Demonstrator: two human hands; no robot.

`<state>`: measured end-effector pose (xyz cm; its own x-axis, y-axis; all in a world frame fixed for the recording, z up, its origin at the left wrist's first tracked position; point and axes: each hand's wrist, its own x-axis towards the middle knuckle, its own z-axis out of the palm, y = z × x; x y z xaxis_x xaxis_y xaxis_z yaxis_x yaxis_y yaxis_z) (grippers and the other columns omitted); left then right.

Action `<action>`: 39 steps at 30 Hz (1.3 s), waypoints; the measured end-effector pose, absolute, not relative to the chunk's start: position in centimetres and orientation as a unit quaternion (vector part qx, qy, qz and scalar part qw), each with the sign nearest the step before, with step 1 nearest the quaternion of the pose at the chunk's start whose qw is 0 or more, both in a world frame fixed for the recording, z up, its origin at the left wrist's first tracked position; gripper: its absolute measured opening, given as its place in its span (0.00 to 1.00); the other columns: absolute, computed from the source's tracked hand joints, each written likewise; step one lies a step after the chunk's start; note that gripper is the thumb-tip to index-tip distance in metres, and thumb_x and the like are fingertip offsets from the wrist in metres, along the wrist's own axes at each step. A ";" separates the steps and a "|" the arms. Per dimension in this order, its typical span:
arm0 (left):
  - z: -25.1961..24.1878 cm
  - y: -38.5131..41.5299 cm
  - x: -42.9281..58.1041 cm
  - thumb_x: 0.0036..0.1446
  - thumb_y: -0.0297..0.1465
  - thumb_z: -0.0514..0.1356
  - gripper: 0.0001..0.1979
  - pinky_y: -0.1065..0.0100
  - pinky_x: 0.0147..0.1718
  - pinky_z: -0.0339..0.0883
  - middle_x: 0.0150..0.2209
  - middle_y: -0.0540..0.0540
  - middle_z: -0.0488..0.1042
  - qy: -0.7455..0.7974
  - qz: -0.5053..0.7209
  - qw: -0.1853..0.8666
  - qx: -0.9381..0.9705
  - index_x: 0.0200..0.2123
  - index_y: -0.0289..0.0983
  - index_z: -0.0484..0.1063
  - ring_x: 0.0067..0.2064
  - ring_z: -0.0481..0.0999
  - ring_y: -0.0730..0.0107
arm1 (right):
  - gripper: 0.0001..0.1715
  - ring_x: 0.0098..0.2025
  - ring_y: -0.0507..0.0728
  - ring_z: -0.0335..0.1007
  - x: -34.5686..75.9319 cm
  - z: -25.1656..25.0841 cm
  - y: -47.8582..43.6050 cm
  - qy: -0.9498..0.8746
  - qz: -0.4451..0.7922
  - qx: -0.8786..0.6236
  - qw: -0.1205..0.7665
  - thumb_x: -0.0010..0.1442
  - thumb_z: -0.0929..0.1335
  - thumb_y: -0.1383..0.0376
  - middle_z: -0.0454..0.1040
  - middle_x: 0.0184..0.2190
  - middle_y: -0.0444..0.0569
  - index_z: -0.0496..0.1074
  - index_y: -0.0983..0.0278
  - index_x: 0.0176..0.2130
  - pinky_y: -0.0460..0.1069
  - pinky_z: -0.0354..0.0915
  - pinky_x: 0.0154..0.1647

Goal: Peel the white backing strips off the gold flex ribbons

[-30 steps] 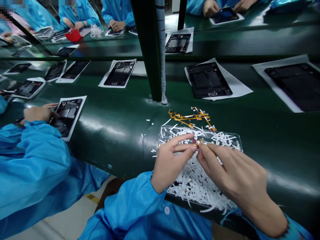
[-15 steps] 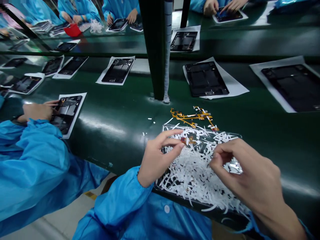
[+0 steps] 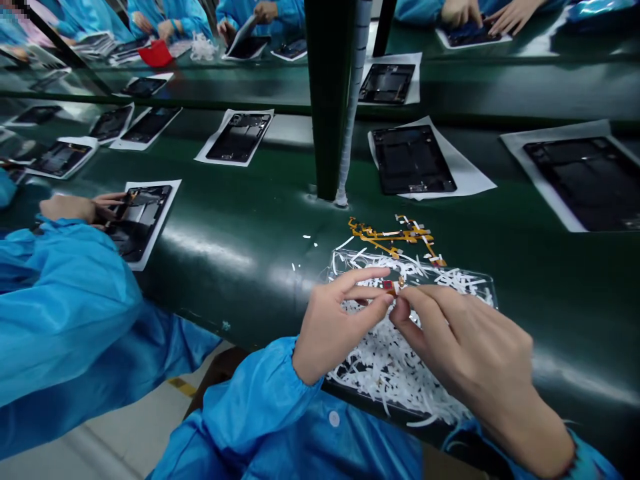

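Observation:
My left hand (image 3: 336, 319) pinches a small orange flex cable part (image 3: 391, 287) with a red tab between thumb and fingers. Fingertips of my right hand (image 3: 463, 347) meet it at the same part, closed in a pinch on its end. Both hands hover over a clear plastic tray (image 3: 487, 288) heaped with white paper strips (image 3: 395, 360) at the near edge of the green conveyor belt (image 3: 240, 227). A small pile of orange flex cables (image 3: 395, 235) lies on the belt just beyond the tray.
A dark green post (image 3: 327, 100) rises from the belt behind the pile. Black tablet frames on white sheets (image 3: 413, 160) lie along the belt. To my left a co-worker's hand (image 3: 75, 208) in a blue sleeve rests on a frame (image 3: 135, 217). Other people work across the far belt.
Half a second ago my right hand was drawn back to the right over the strips; it has returned to the part in my left hand. The view shifted slightly.

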<state>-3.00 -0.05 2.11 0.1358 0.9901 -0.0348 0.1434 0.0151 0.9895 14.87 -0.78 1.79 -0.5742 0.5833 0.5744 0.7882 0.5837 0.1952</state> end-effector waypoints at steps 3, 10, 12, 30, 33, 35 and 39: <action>1.9 -0.1 -3.0 0.61 0.28 0.64 0.15 0.63 0.53 0.74 0.37 0.53 0.85 0.495 0.412 0.469 0.605 0.52 0.42 0.75 0.43 0.84 0.67 | 0.09 0.30 0.55 0.72 14.8 2.1 -0.8 -0.843 -0.185 -0.441 0.245 0.60 0.71 0.70 0.77 0.32 0.49 0.70 0.67 0.42 0.50 0.62 0.30; 2.0 1.1 -10.2 0.62 0.26 0.64 0.13 0.68 0.49 0.75 0.44 0.51 0.82 0.515 0.472 0.313 0.644 0.49 0.43 0.77 0.44 0.82 0.70 | 0.14 0.19 0.49 0.62 18.3 3.8 -1.6 -0.845 0.148 -0.476 0.193 0.68 0.64 0.60 0.67 0.23 0.41 0.65 0.60 0.30 0.46 0.58 0.20; 1.2 2.2 -15.1 0.60 0.29 0.65 0.09 0.66 0.42 0.77 0.38 0.50 0.82 0.569 0.536 0.250 0.571 0.44 0.39 0.79 0.38 0.82 0.68 | 0.21 0.16 0.48 0.60 20.3 3.4 -0.6 -0.850 0.178 -0.477 0.137 0.70 0.64 0.56 0.65 0.19 0.40 0.65 0.61 0.26 0.46 0.56 0.17; -5.6 3.4 -31.6 0.58 0.32 0.62 0.12 0.67 0.36 0.72 0.46 0.51 0.72 0.764 0.398 -0.010 0.508 0.46 0.43 0.77 0.50 0.74 0.60 | 0.23 0.38 0.57 0.71 17.5 -1.2 12.3 -0.891 0.075 -0.438 0.092 0.71 0.63 0.53 0.71 0.43 0.55 0.75 0.67 0.49 0.52 0.68 0.37; -5.2 2.8 -30.8 0.62 0.31 0.60 0.09 0.66 0.39 0.71 0.45 0.53 0.71 0.739 0.418 -0.040 0.528 0.45 0.43 0.77 0.48 0.73 0.64 | 0.22 0.36 0.58 0.68 15.5 -1.7 13.2 -0.921 0.017 -0.386 0.040 0.72 0.60 0.58 0.72 0.41 0.57 0.76 0.70 0.46 0.54 0.66 0.38; -5.0 2.0 -30.3 0.65 0.29 0.57 0.10 0.64 0.44 0.70 0.43 0.53 0.71 0.715 0.424 -0.085 0.549 0.44 0.42 0.77 0.47 0.74 0.67 | 0.23 0.34 0.57 0.66 14.5 -2.1 13.6 -0.927 -0.005 -0.373 0.019 0.72 0.57 0.63 0.72 0.38 0.57 0.76 0.70 0.41 0.54 0.62 0.37; -5.2 0.6 -29.2 0.62 0.26 0.58 0.08 0.60 0.46 0.70 0.38 0.49 0.74 0.671 0.431 -0.170 0.579 0.36 0.37 0.78 0.42 0.76 0.67 | 0.22 0.31 0.56 0.64 13.8 -2.4 14.1 -0.922 0.010 -0.386 0.022 0.70 0.56 0.66 0.72 0.34 0.57 0.74 0.69 0.35 0.54 0.59 0.35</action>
<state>-29.23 0.60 -5.24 -0.2727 0.6308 0.7264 0.9234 -0.0405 0.3818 13.80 14.08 -2.45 -0.7009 0.7125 0.0328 0.7116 0.7017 -0.0345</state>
